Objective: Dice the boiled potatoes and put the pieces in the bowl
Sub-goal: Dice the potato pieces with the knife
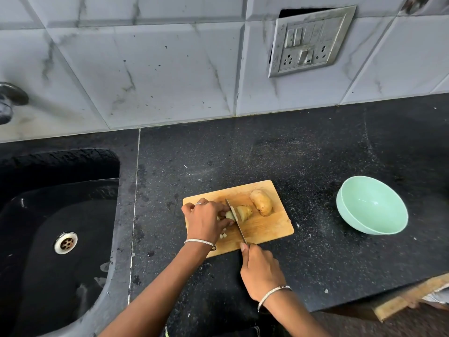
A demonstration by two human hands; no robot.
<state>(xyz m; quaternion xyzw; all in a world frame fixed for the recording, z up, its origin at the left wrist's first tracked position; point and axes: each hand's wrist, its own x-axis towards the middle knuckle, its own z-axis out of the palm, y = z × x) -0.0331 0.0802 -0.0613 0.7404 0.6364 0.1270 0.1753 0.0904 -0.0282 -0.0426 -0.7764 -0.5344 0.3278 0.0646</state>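
On the board (pixel 264 229), the left hand (pixel 206 220) holds a part-cut potato (pixel 243 211); the right hand (pixel 261 271) grips the knife (pixel 237 222). Dicing looks barely begun: more cuts first, then the bowl (pixel 371 205).

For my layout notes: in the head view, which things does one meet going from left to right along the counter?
Sink drain → left hand → partly cut potato → whole potato → mint-green bowl.

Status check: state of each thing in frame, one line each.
cut potato: partly sliced, on board
whole potato: uncut, on board
diced pieces: few, on board
knife: blade in cut potato
left hand: holds cut potato
right hand: grips knife
bowl: upright, empty
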